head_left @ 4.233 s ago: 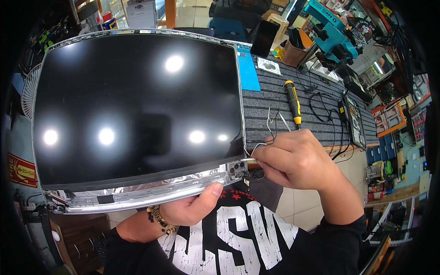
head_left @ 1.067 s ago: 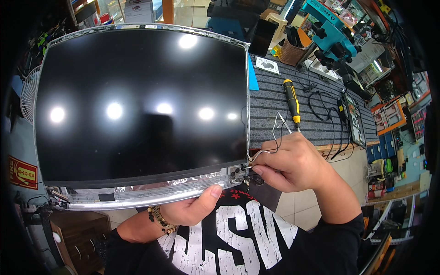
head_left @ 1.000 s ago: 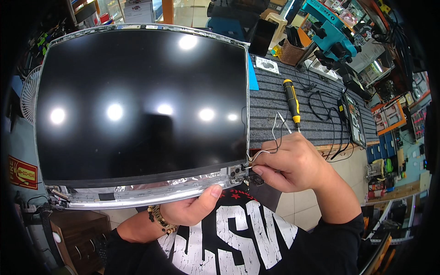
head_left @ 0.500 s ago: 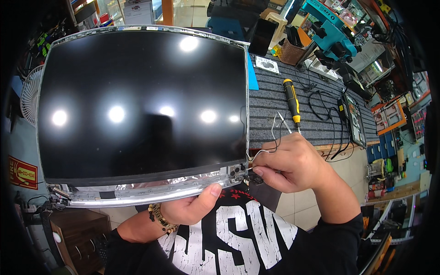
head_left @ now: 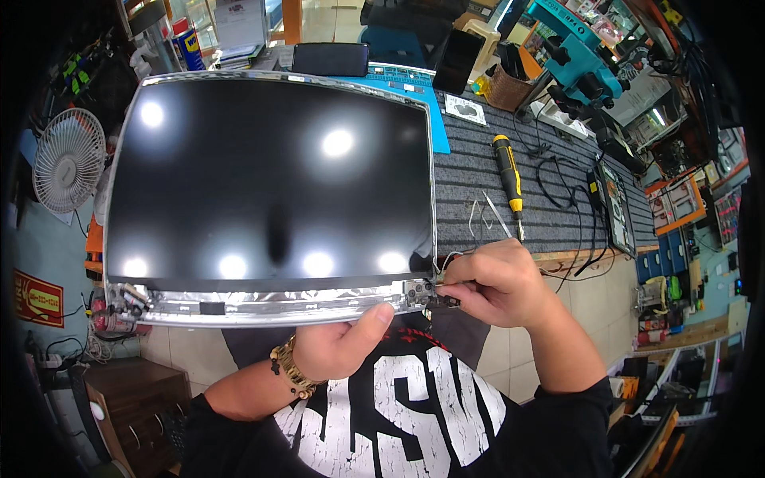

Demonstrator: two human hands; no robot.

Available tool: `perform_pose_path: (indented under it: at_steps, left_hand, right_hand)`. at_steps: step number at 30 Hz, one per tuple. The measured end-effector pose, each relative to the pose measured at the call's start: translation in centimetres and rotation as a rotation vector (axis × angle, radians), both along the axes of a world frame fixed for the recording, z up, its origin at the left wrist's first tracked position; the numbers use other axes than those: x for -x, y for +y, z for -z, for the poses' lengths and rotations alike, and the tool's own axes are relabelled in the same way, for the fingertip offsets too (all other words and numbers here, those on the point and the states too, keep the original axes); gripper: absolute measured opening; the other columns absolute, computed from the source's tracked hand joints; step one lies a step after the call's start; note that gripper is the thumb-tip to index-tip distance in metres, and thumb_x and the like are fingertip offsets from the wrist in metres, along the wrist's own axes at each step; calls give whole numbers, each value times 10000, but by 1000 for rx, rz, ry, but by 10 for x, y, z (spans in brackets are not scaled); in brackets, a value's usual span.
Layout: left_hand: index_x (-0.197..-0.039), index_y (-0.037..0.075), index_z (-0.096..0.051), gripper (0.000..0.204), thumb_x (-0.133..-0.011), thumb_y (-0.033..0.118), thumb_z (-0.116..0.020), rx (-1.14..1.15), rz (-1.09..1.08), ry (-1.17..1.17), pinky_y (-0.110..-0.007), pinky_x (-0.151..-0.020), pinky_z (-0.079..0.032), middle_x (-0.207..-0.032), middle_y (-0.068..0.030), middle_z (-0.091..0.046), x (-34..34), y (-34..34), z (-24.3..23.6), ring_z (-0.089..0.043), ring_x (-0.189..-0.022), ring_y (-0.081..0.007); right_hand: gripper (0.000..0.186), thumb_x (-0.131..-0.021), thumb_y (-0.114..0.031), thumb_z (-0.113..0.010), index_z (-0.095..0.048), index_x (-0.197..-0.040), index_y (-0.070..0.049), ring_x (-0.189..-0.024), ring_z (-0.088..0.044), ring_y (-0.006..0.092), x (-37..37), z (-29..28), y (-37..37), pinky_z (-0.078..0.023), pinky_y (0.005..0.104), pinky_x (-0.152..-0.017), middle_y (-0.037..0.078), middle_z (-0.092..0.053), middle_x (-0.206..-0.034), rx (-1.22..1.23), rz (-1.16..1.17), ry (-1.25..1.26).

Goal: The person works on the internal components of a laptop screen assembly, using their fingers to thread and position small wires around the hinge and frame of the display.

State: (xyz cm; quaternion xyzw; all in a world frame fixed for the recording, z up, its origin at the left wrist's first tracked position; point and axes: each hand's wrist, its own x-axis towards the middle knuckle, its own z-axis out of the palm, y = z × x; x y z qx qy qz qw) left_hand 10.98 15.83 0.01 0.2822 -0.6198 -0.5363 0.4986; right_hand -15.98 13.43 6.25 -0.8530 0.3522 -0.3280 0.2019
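Note:
A laptop screen assembly with its bezel off is held up tilted in front of me, its black panel reflecting several lights. My left hand grips the bottom edge, the thumb lying over the silver frame. At the lower right corner, beside the metal hinge, my right hand is closed in a pinch on a thin cable. Part of that cable loops up beside the frame; its end is hidden by my fingers.
Behind lies a ribbed grey mat with a yellow-black screwdriver, tweezers and black cables. A blue mat, a phone and a teal microscope stand farther back. A white fan is at left.
The screen assembly has tipped, its top edge dropping and its left side shifting right, so the fan and phone show more. My right hand keeps its pinch near the hinge, slightly lower.

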Motion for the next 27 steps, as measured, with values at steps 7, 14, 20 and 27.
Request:
perform_pose_path:
  at_steps: [7, 14, 20, 27]
  left_hand:
    - [-1220, -46, -720, 219, -1064, 97, -664, -120, 40, 23, -323, -883, -554, -1104, -75, -756, 12, 1, 26, -684, -974, -142]
    - [-1251, -57, -693, 227, -1087, 90, -640, -281, 136, 128, -324, -914, -561, -1152, -87, -753, 26, 3, 54, -695, -1020, -149]
    - [-1346, -98, -622, 285, -1099, 32, -570, -459, 225, 209, -417, -1048, -618, -1302, -174, -719, 30, -2, 55, -713, -1210, -263]
    - [-1340, -79, -622, 271, -1104, 50, -591, -624, 194, 304, -469, -1033, -645, -1318, -176, -703, 32, 1, 62, -701, -1237, -271]
  right_hand:
    - [155, -859, -37, -827, -732, -974, -81, -574, -646, 281, 9, 27, 6, -506, 379, -540, 53, -656, -682, -33, 19, -20]
    - [160, -851, 16, -789, -730, -986, -46, -659, -690, 286, 13, 39, 24, -535, 381, -606, 100, -714, -788, -135, 132, 20]
    - [168, -851, 25, -781, -750, -998, -50, -679, -706, 263, 19, 52, 31, -549, 362, -626, 89, -733, -808, -225, 233, 12]
    - [207, -834, 29, -776, -773, -1019, -64, -698, -727, 266, 19, 75, 29, -557, 370, -620, 85, -749, -828, -136, 191, -50]
